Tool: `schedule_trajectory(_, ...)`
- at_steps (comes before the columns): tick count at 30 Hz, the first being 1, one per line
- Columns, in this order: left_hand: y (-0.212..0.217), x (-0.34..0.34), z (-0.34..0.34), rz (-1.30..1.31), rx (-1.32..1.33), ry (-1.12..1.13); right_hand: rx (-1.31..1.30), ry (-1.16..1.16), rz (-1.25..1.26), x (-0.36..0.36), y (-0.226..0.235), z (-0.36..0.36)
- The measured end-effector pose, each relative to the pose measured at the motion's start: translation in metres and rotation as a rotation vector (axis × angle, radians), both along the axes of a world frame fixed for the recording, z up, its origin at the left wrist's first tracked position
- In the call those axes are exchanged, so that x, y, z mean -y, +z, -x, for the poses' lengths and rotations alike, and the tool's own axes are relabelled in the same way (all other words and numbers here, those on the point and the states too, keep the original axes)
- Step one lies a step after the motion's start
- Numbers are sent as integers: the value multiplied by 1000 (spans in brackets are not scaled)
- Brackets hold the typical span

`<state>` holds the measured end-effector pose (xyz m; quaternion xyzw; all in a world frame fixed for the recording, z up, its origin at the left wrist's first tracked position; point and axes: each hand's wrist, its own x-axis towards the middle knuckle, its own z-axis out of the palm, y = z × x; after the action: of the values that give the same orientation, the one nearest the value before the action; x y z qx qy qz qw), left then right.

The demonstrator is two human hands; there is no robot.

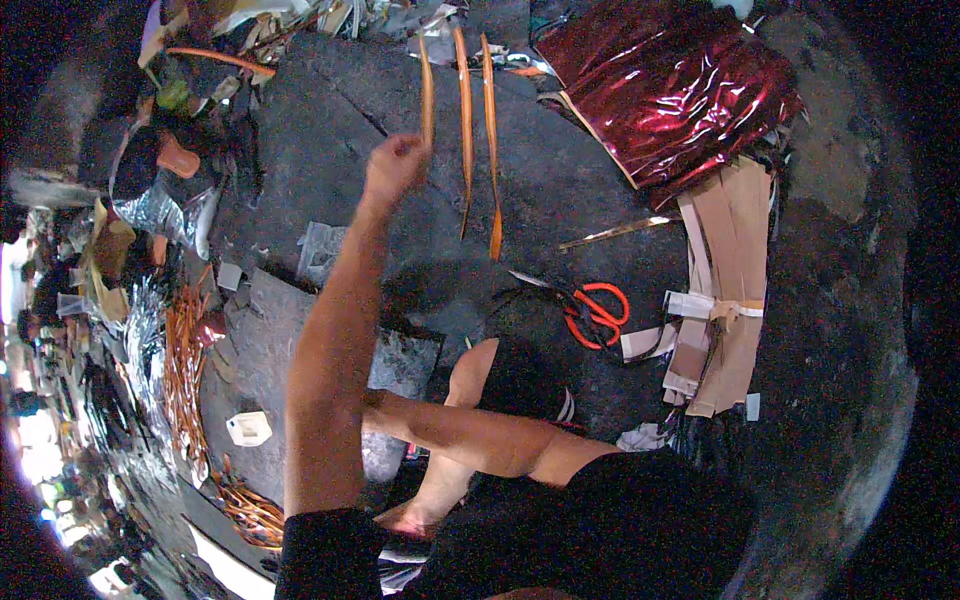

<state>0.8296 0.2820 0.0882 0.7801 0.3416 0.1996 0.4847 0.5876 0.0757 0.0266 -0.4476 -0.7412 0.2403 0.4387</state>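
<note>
My left hand point(394, 170) reaches forward across the dark floor with its fingers closed at the near end of a narrow orange strip point(428, 85). Beside it on the right lie two more long orange strips, a middle strip point(464, 120) and a right strip point(490, 130), roughly side by side. My right forearm point(470, 440) crosses to the left beneath my left arm, which hides the right hand. Scissors with orange-red handles point(597, 318) rest on the floor, right of the strips' near ends.
A shiny dark red sheet point(690, 95) covers the far right. Below it lies a tied bundle of beige strips point(738, 260). Bundled orange strips point(186, 370), clear plastic point(165, 215) and scraps crowd the left side. A bare foot point(472, 375) is near the middle; a white piece point(249, 429) lies left.
</note>
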Motion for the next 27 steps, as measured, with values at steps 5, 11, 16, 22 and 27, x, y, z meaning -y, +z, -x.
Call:
schedule_trajectory(5, -39, 12, 55, -342, -401, 52, 1, 8, 118, -10, -24, 3)
schedule_trajectory(11, 45, 24, 209, -194, -383, 148, 105, 104, 285, -28, 21, -15)
schedule_trajectory(16, 56, 106, 413, -72, -179, 404, 288, 179, 523, -20, 88, -27)
schedule_trajectory(22, -22, 223, 654, -77, -280, 904, 342, 173, 370, -4, 90, -10)
schedule_trajectory(27, -68, 275, 762, -158, -686, 1526, 359, 188, 489, -3, 93, 3)
